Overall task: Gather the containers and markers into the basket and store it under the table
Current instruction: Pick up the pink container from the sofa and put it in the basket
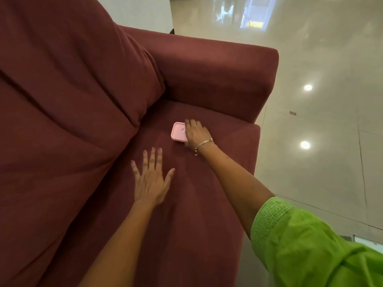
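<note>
A: Where's the thing she's after?

B: The pink container (178, 131) sits on the sofa seat (207, 193), just in front of the armrest (217, 79) and a little way out from the back cushion (72, 79). It's lid-up, small and rectangular with rounded corners, and a small sticker shows on the lid.

A: And her hands?

B: The right hand (196, 134) lies over the container's near edge, fingers draped across the lid toward the armrest. Whether they have closed around the sides I cannot tell; the palm hides the contact. The left hand (150, 181) is flat on the seat, fingers spread and empty, well on the near side of the container. It looks like a brace for leaning in.

A: How would it handle?

B: I'd judge it light: thin rigid plastic that one hand can lift. The lid looks smooth, so pressing down on top alone could let it slide on the fabric. Better to pinch the two long sides below the lid rim, thumb on one side and fingers on the other. If the lid is only resting on, lifting by it could leave the base behind.

A: Basket, markers, table?

B: None in view, only glossy floor (321, 59) beyond the armrest.
</note>
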### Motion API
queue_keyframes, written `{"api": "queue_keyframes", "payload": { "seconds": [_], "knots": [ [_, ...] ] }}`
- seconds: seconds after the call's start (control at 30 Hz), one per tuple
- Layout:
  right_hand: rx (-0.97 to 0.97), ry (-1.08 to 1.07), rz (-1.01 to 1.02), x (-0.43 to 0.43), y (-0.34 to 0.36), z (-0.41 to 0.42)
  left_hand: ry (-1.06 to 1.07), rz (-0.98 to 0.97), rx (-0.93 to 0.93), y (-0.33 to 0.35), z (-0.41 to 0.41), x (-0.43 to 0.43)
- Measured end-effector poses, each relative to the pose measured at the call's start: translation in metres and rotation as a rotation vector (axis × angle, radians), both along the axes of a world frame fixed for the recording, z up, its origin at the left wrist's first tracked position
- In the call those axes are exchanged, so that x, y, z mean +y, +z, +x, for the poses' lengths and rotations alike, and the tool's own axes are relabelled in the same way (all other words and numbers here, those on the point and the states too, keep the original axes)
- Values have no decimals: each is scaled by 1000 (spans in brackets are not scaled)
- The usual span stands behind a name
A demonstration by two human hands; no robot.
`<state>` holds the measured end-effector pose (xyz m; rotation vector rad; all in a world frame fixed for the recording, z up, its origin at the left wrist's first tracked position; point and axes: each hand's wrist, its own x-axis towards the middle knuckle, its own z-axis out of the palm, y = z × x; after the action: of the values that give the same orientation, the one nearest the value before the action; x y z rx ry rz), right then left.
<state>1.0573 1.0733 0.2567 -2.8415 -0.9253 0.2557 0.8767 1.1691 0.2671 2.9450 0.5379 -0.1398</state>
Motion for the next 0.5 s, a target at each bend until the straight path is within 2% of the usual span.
{"api": "queue_keyframes", "payload": {
  "seconds": [0.27,0.5],
  "knots": [
    [189,-193,171,-98,50,-82,-161,-30,36,58,-21,-60],
    [232,-637,211,-265,127,-222,-508,-121,108,119,-81,-199]
  ]
}}
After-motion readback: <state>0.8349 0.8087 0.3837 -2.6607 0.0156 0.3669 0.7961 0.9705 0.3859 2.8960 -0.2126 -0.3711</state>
